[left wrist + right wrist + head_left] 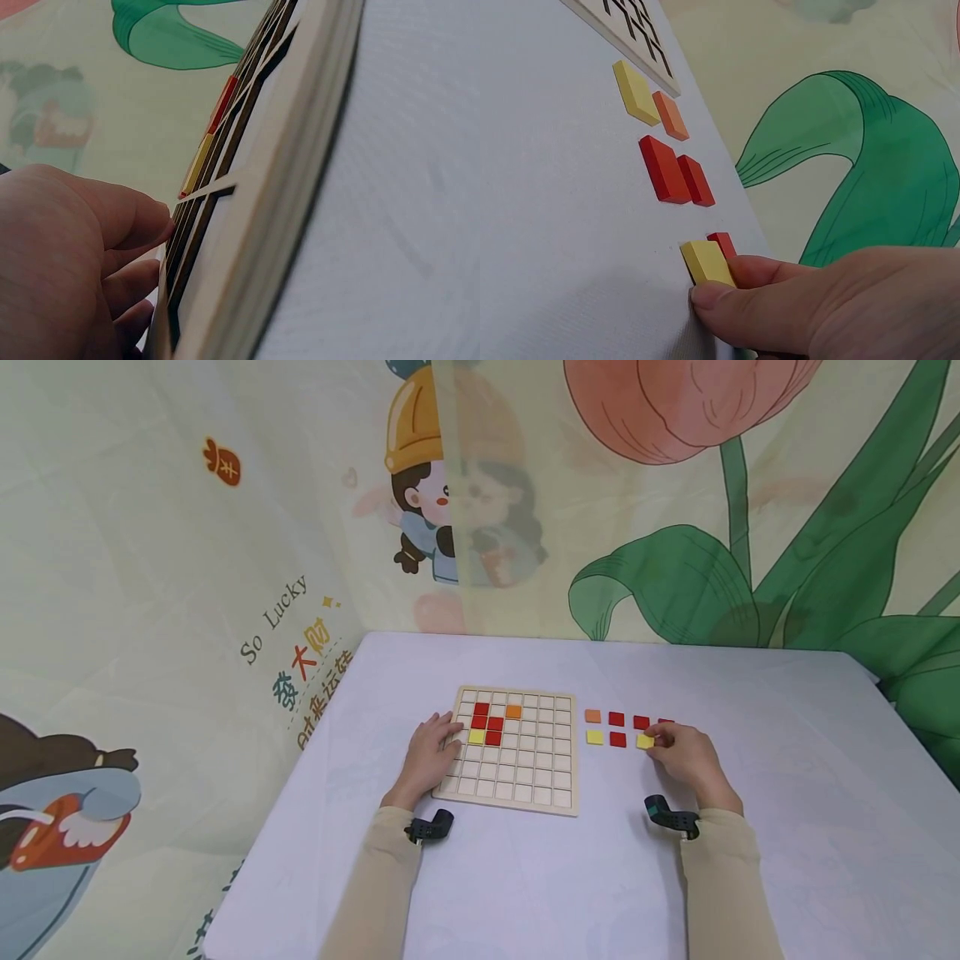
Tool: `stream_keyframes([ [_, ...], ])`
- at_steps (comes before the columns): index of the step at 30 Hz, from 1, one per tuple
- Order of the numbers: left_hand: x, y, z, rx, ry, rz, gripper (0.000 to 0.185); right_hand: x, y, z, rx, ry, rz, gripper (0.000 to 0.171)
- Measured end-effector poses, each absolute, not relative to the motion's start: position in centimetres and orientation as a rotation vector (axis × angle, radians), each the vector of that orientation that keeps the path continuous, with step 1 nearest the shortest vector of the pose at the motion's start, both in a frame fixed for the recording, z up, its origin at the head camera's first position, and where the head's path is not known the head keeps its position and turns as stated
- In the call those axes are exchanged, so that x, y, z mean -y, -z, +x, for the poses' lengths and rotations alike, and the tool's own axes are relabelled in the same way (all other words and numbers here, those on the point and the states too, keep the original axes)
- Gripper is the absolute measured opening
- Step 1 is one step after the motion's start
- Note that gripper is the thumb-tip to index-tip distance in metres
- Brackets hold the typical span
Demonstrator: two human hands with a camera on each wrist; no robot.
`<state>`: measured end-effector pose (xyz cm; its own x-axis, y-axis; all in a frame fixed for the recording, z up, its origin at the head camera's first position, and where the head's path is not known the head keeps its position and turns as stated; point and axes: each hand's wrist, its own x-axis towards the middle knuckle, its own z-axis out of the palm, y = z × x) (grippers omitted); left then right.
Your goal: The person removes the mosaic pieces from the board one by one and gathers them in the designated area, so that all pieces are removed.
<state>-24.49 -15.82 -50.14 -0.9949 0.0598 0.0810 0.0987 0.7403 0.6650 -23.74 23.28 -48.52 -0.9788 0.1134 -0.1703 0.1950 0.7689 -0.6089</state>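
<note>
A wooden grid board (525, 773) lies on the table with several coloured square tiles set in its upper left cells: red tiles (493, 738), a yellow tile (476, 737) and an orange tile (513, 712). My left hand (429, 758) rests on the board's left edge, fingers reaching over the rim. To the right of the board, my right hand (688, 760) pinches another yellow tile (706, 262) between thumb and forefinger, close over the table. That tile belongs to the near end of two short rows of loose tiles, and the hand partly covers a red tile (721, 244) behind it.
Between the board and my right hand lie loose tiles: an orange one (592, 716), a yellow one (595, 737) and several red ones (617, 740). The white-covered table (540, 893) meets a printed curtain (525, 602) at the back. Each wrist wears a black camera (431, 827).
</note>
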Motion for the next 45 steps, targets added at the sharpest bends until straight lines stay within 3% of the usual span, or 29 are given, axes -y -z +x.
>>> stream_keyframes([
  [45, 15.77, 50.34, -24.61, 2.869, 1.107, -0.127, 0.034, -23.40, 47.98, -23.67, -2.821, 1.010, 0.236, 0.038],
])
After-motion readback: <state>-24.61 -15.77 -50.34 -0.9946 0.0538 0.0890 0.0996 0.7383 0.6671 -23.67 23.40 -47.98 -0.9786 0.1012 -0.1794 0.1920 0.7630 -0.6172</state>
